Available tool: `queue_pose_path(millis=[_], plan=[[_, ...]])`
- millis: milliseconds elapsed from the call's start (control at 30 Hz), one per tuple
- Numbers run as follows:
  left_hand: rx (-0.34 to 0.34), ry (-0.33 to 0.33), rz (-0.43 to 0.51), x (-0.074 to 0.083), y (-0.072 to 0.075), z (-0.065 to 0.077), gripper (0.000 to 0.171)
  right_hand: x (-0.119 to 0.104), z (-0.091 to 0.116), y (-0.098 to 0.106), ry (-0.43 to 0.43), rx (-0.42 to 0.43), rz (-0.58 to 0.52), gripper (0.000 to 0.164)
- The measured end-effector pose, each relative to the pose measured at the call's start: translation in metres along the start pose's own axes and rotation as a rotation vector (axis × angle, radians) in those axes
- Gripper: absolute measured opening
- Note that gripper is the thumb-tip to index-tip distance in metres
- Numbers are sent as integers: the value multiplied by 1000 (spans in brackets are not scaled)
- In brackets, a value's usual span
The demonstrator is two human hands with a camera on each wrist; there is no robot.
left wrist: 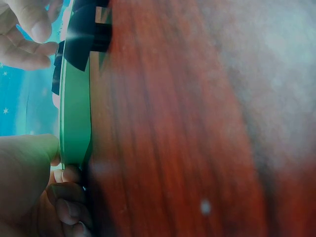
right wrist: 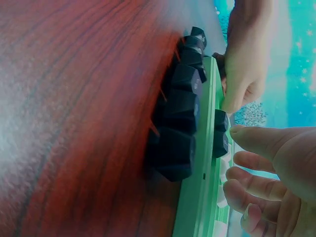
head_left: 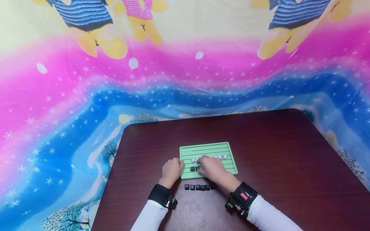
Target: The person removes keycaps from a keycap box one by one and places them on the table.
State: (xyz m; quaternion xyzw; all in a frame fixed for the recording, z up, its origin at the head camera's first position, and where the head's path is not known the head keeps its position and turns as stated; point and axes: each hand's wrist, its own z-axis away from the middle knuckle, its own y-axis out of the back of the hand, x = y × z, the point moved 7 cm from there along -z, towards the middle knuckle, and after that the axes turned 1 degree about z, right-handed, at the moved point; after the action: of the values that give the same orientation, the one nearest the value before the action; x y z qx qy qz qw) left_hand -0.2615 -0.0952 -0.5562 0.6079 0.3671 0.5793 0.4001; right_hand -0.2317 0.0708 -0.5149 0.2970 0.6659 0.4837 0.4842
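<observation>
A light green board with raised ridges point(head_left: 206, 149) lies on the table. My left hand point(head_left: 171, 170) grips its left edge, thumb on top and curled fingers below in the left wrist view. Over the board's middle, my right hand point(head_left: 213, 167) has its thumb and fingers apart and loosely bent. Its thumb tip is beside two black keycaps point(right wrist: 220, 143) standing on the board; whether it touches them I cannot tell. Behind them runs a row of white keycaps point(head_left: 224, 157), partly hidden by the right hand.
Several loose black keycaps point(head_left: 198, 187) stand in a row on the dark wooden table point(head_left: 268, 147), just in front of the board. A patterned cloth backdrop point(head_left: 185, 70) hangs behind the table. Each wrist wears a black strap point(head_left: 244, 196) with a small camera.
</observation>
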Motion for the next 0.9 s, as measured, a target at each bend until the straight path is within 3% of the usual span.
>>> queue_pose_path(millis=[300, 900], plan=[[12, -8, 14, -1, 0, 1, 45, -4, 1, -5, 37, 8, 46, 29], [10, -14, 10, 0, 1, 1, 47, -2, -5, -15, 15, -41, 77, 28]])
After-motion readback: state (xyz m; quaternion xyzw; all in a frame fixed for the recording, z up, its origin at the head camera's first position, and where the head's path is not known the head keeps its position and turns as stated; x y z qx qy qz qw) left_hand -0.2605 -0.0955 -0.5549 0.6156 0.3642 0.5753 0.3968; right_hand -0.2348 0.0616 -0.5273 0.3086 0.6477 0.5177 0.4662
